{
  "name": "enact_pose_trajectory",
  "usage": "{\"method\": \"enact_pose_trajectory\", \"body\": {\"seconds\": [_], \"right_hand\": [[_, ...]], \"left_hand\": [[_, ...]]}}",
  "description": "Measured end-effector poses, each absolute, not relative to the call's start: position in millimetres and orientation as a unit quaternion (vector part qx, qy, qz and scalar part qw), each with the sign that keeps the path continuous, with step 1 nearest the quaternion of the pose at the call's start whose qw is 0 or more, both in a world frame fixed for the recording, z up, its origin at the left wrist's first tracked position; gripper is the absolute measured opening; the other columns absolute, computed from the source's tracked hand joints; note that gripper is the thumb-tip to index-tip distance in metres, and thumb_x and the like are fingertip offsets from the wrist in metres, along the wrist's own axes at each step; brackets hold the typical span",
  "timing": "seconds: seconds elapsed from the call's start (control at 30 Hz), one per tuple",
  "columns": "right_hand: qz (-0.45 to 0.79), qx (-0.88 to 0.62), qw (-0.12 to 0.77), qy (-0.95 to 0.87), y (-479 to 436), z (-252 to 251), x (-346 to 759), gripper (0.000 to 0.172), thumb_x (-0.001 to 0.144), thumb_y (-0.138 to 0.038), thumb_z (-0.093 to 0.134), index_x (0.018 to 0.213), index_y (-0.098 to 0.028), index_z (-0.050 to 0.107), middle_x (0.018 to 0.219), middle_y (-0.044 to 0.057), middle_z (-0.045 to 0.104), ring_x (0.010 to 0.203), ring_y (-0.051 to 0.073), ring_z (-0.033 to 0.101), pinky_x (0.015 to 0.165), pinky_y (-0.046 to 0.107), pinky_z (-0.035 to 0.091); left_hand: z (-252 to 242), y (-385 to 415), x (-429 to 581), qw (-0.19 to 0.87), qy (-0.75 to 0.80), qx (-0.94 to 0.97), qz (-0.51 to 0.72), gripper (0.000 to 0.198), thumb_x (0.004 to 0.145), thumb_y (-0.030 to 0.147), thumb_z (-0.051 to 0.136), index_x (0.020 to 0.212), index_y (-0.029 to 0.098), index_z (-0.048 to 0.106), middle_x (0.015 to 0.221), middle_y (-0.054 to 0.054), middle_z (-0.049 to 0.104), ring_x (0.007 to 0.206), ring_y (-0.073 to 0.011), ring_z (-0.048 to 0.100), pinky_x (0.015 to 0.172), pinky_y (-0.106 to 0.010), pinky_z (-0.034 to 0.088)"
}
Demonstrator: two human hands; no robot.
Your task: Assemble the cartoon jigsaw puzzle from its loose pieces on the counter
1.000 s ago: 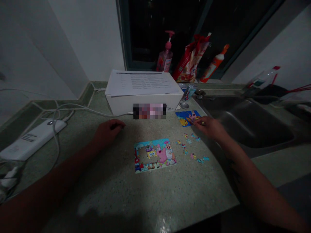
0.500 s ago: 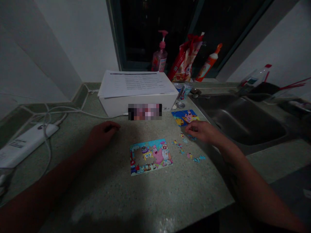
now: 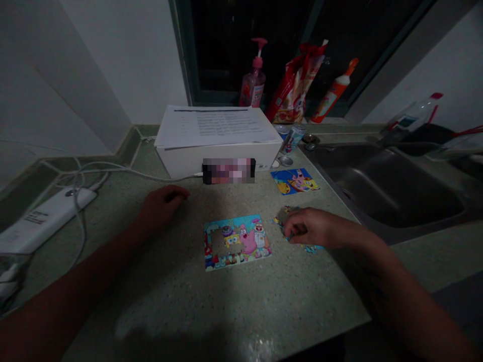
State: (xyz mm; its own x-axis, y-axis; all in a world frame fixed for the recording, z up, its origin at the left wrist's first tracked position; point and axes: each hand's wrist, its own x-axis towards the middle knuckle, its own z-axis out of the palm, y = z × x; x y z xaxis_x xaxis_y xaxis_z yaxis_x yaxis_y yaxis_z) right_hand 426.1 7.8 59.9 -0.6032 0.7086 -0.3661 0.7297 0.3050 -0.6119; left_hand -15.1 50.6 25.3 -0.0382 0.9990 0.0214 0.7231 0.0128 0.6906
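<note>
A partly assembled jigsaw puzzle (image 3: 249,241) with cartoon figures lies flat on the counter, with a bare gap in its left and middle part. Several loose puzzle pieces (image 3: 311,249) are scattered to its right. My right hand (image 3: 311,227) is over these pieces, its fingers curled down and closed among them; whatever is between the fingertips is hidden. To the left behind the puzzle, my left hand (image 3: 162,205) rests on the counter, loosely closed, with nothing visible in it. A blue cartoon picture card (image 3: 294,181) lies beyond my right hand.
A white box (image 3: 181,161) with printed sheets (image 3: 226,125) on top stands at the back, a blurred-out phone-like object (image 3: 229,171) before it. Right are a can (image 3: 294,139) and a metal sink (image 3: 396,186). A power strip (image 3: 49,216) with cables lies left.
My right hand has moved from beside the picture card toward me, down onto the loose pieces. My left hand stays about where it was. The view has shifted slightly.
</note>
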Motion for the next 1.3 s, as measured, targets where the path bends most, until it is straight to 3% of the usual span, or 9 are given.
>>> {"method": "enact_pose_trajectory", "body": {"seconds": [0.43, 0.8, 1.03, 1.3], "right_hand": [[-0.378, 0.468, -0.004, 0.799, 11.6, 52.9, 424.9, 0.010, 0.088, -0.019, 0.077, 0.097, -0.023, 0.079, 0.080, -0.002, 0.070, 0.069, 0.016, 0.062, 0.068, 0.031, 0.047], [-0.369, 0.482, 0.020, 0.795, 12.9, 56.2, 431.6, 0.012, 0.088, -0.024, 0.079, 0.100, -0.023, 0.078, 0.084, 0.000, 0.071, 0.072, 0.018, 0.063, 0.070, 0.032, 0.045], [-0.357, 0.481, 0.015, 0.801, 12.1, 53.6, 431.6, 0.014, 0.088, -0.031, 0.079, 0.100, -0.023, 0.077, 0.083, 0.000, 0.071, 0.072, 0.018, 0.064, 0.069, 0.032, 0.044], [-0.318, 0.494, 0.027, 0.809, 11.1, 55.6, 427.3, 0.009, 0.086, -0.027, 0.079, 0.094, -0.024, 0.075, 0.081, 0.000, 0.071, 0.071, 0.018, 0.064, 0.067, 0.032, 0.041]], "left_hand": [[25.4, 50.4, -14.0, 0.273, 0.658, 0.637, 0.295, 0.021, 0.081, 0.041, 0.064, 0.090, 0.031, 0.080, 0.099, -0.006, 0.086, 0.100, -0.0345, 0.079, 0.099, -0.048, 0.061], [30.4, 48.8, -11.8, 0.253, 0.674, 0.643, 0.264, 0.031, 0.084, 0.040, 0.060, 0.099, 0.024, 0.083, 0.102, -0.008, 0.086, 0.101, -0.0330, 0.080, 0.102, -0.050, 0.061], [28.9, 49.4, -12.3, 0.258, 0.667, 0.641, 0.278, 0.026, 0.082, 0.039, 0.060, 0.094, 0.027, 0.081, 0.102, -0.007, 0.086, 0.102, -0.0330, 0.080, 0.102, -0.047, 0.061], [26.1, 50.7, -11.6, 0.266, 0.663, 0.639, 0.284, 0.028, 0.080, 0.041, 0.058, 0.093, 0.027, 0.079, 0.100, -0.005, 0.086, 0.100, -0.0314, 0.080, 0.101, -0.045, 0.062]]}}
